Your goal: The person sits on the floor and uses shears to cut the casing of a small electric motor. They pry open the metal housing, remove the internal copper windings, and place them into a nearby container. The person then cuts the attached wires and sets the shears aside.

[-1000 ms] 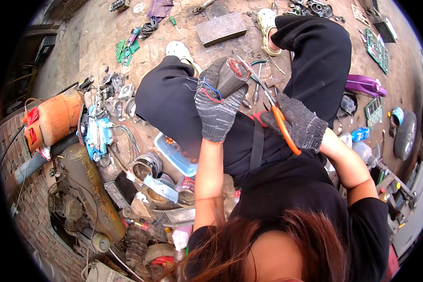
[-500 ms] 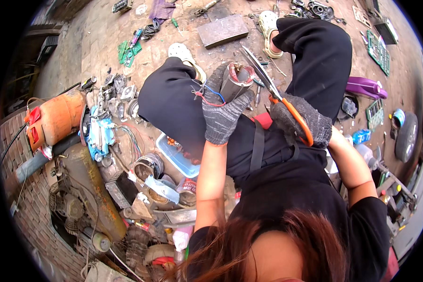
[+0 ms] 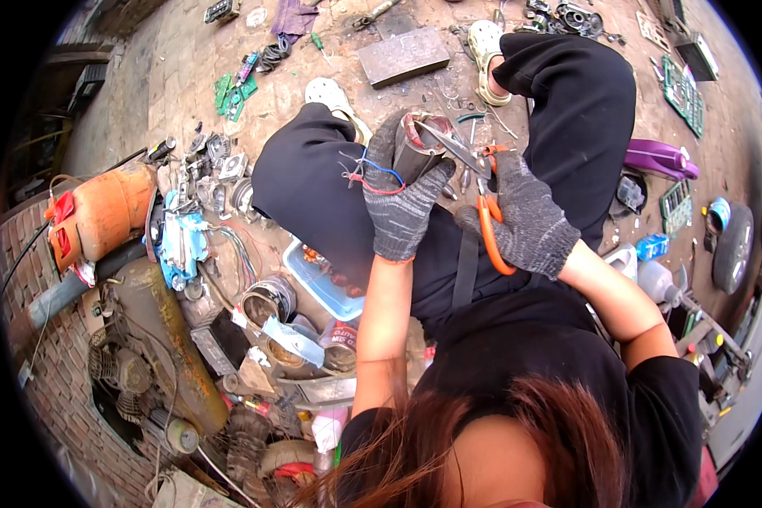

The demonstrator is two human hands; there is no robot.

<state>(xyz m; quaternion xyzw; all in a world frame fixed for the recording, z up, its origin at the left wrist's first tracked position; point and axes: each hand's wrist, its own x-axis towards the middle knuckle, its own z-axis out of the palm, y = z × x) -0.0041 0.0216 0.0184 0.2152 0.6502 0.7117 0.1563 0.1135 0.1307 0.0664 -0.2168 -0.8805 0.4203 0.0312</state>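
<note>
A dark cylindrical motor part (image 3: 416,146), with copper-coloured winding showing at its top end, stands nearly upright over the seated person's lap, above the black trousers. The left hand (image 3: 402,199), in a grey knit glove, is wrapped round the cylinder's lower half: the fingers curl about its left side and the thumb presses its right, so only the upper end pokes out above the glove. Red and blue wires (image 3: 372,173) trail from the part across the back of that glove.

The right hand (image 3: 527,222), gloved the same, is clenched on a pair of orange-handled snips (image 3: 481,190). The orange grips run down through the palm, and the thin metal blades (image 3: 449,142) slant up and left to meet the top rim of the cylinder, just beside the left thumb. Whether the blades are parted there is too fine to tell.

Beyond the knees lies a flat grey metal block (image 3: 403,56) on the paving, with green circuit boards (image 3: 232,93) off to the left. Nearer the person's left side sit a blue plastic tray (image 3: 320,284), an orange gas cylinder (image 3: 102,213) and a heap of scrap motor parts. A purple plastic piece (image 3: 660,157) lies to the right.
</note>
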